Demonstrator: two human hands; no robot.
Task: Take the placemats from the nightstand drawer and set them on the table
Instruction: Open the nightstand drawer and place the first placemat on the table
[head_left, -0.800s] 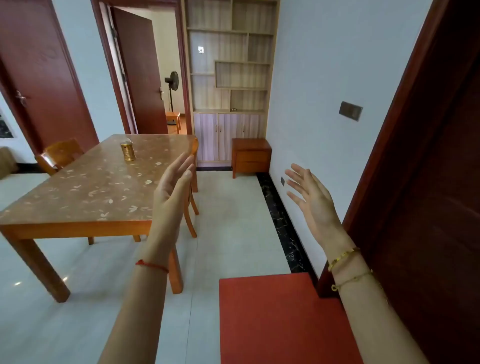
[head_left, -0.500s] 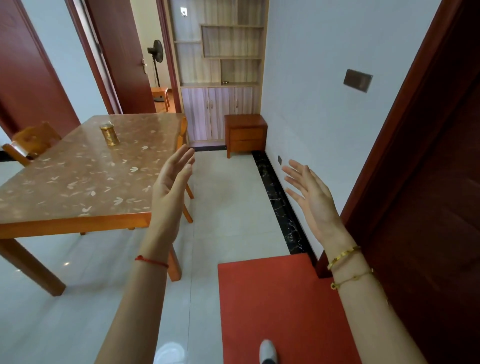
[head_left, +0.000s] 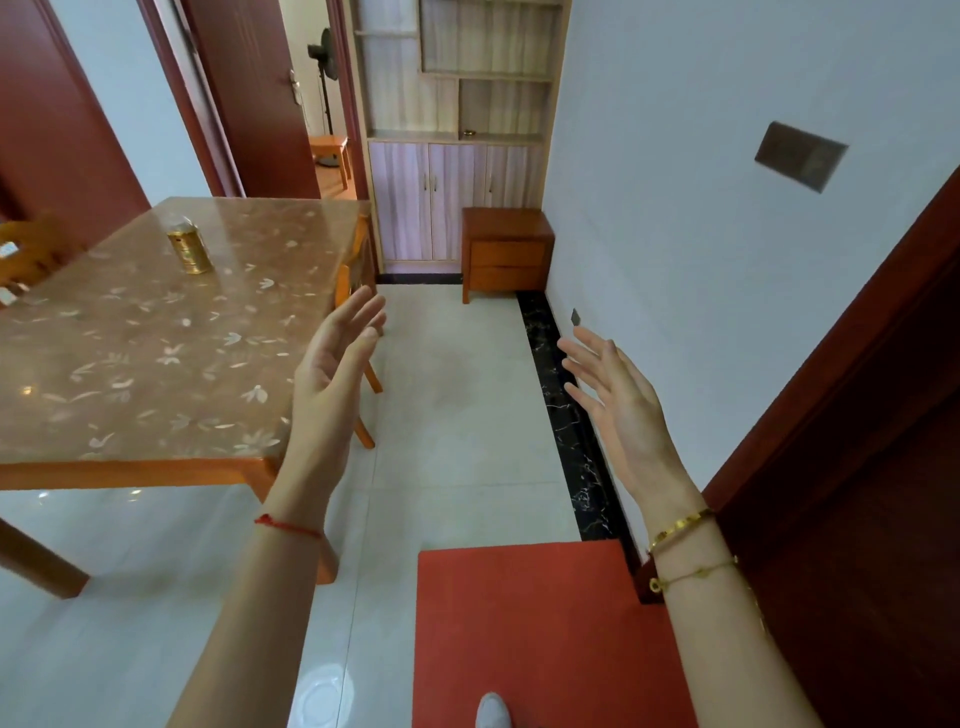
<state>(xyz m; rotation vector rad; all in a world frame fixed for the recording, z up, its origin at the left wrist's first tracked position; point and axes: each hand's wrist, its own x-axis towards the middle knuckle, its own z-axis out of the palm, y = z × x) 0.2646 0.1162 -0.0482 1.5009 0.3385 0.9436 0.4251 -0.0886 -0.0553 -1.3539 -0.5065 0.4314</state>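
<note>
nightstand (head_left: 508, 251): orange wood, drawers closed, far wall | table (head_left: 156, 353): floral top, left

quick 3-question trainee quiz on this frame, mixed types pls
1. True or false: the nightstand drawers are shut.
2. What stands on the table? A) gold tin B) placemats C) a plate
3. Fill in: the left hand and right hand are both ____ and hold nothing.

Key:
1. True; both drawer fronts sit flush.
2. A; the gold tin stands near the table's far end.
3. open
</note>
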